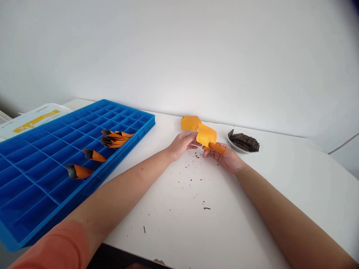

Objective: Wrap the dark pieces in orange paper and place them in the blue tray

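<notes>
An orange-yellow sheet (pixel 206 135) is held up between my two hands above the white table. My left hand (pixel 183 145) pinches its left edge with thumb and fingers. My right hand (pixel 224 156) grips its lower right side; orange covers on the thumb or a finger show there. Just behind lies a second orange piece (pixel 190 123), flat on the table. To the right of my right hand, dark flat strips (pixel 245 142) are stacked in a white dish (pixel 229 139).
A blue compartment tray (pixel 30 157) fills the left side, with several orange-and-black rolled cones (pixel 116 139) in it. Beyond it lies a white and yellow package (pixel 36 117). Dark crumbs (pixel 206 208) dot the white table (pixel 174 198). A wall stands behind.
</notes>
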A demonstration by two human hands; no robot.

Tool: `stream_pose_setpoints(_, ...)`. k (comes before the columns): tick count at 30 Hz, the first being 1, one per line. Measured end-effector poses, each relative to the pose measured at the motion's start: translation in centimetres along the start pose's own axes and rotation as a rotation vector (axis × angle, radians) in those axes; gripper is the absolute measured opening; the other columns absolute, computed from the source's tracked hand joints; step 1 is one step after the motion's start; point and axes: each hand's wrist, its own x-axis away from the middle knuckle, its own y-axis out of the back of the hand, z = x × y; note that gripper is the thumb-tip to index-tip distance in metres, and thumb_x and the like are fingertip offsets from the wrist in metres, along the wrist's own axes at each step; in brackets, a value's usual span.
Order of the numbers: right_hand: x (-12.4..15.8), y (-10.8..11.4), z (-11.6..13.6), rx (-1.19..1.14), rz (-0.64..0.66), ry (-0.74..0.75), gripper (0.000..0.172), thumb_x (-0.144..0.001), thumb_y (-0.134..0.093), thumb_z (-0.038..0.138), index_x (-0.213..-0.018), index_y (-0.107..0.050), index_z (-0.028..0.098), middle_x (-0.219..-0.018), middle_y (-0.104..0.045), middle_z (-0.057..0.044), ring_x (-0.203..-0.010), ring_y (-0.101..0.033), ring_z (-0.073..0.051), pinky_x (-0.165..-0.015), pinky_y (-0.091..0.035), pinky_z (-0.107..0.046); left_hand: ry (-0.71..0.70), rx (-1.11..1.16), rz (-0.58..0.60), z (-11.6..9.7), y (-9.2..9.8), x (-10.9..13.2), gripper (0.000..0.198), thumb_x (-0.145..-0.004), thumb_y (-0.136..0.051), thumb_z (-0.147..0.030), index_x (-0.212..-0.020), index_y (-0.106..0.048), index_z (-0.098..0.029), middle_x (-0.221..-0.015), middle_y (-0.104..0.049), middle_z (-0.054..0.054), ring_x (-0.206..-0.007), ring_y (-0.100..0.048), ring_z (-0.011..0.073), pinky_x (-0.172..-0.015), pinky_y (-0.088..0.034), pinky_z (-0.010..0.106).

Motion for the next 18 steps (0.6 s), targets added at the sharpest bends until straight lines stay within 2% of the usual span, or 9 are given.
stream_pose_setpoints(5,-0.08,-0.32,-0.21,-0.015,-0.074,0.001,0.046,-0.072,-0.084,0.061,-0.091,-0.075,0.02,-0.097,-0.078,-0.01,-0.082,-0.07,-0.019,-0.087,-0.059,-0.04,0.016,-0.034,-0.063,-0.23,-0.2,0.09,0.027,-0.089,-0.069,-0.042,-0.098,-0.076,-0.017,-0.109,-0.076,0.009,-0.1,-0.068,0.0179,-0.091,-0.051,0.035)
stream_pose_setpoints(8,-0.1,-0.43,-0.32,0.027,-0.082,-0.004,0.047,-0.075,-0.081,0.061,-0.096,-0.074,0.019,-0.106,-0.078,-0.012,-0.084,-0.07,-0.019,-0.088,-0.06,-0.04,-0.012,-0.102,-0.121,-0.22,-0.29,0.06,0.023,-0.087,-0.067,-0.038,-0.087,-0.073,-0.016,-0.103,-0.075,0.009,-0.099,-0.067,0.0187,-0.091,-0.05,0.036)
stream_pose_setpoints(11,-0.23,-0.34,-0.51,0.028,-0.106,-0.011,0.043,-0.079,-0.079,0.057,-0.099,-0.072,0.02,-0.108,-0.076,-0.01,-0.082,-0.069,-0.018,-0.088,-0.061,-0.04,-0.066,-0.171,-0.164,-0.01,-0.12,-0.09,0.02,-0.083,-0.066,-0.035,-0.082,-0.071,-0.016,-0.097,-0.074,0.006,-0.095,-0.065,0.0173,-0.091,-0.05,0.036)
stream_pose_setpoints(14,-0.48,-0.28,-0.72,-0.005,-0.149,-0.014,0.038,-0.082,-0.076,0.052,-0.104,-0.069,0.022,-0.106,-0.072,-0.008,-0.079,-0.068,-0.017,-0.087,-0.062,-0.041,-0.094,-0.204,-0.149,0.27,0.07,-0.23,0.017,-0.079,-0.069,-0.032,-0.087,-0.073,-0.017,-0.096,-0.074,0.005,-0.092,-0.065,0.0158,-0.09,-0.05,0.036)
stream_pose_setpoints(16,-0.61,-0.46,-0.85,0.011,-0.185,0.004,0.043,-0.083,-0.074,0.052,-0.114,-0.067,0.024,-0.117,-0.069,-0.009,-0.088,-0.069,-0.019,-0.087,-0.063,-0.042,-0.107,-0.237,-0.154,0.45,0.05,-0.23,0.017,-0.077,-0.07,-0.03,-0.088,-0.073,-0.018,-0.095,-0.074,0.004,-0.089,-0.065,0.0151,-0.088,-0.05,0.035)
stream_pose_setpoints(18,-0.58,-0.95,-0.94,0.106,-0.301,0.063,0.057,-0.082,-0.074,0.054,-0.13,-0.06,0.027,-0.138,-0.06,-0.012,-0.105,-0.068,-0.024,-0.087,-0.064,-0.044,-0.143,-0.311,-0.184,0.6,-0.1,-0.11,0.015,-0.079,-0.069,-0.03,-0.087,-0.073,-0.018,-0.094,-0.075,0.004,-0.087,-0.065,0.0151,-0.086,-0.051,0.034)
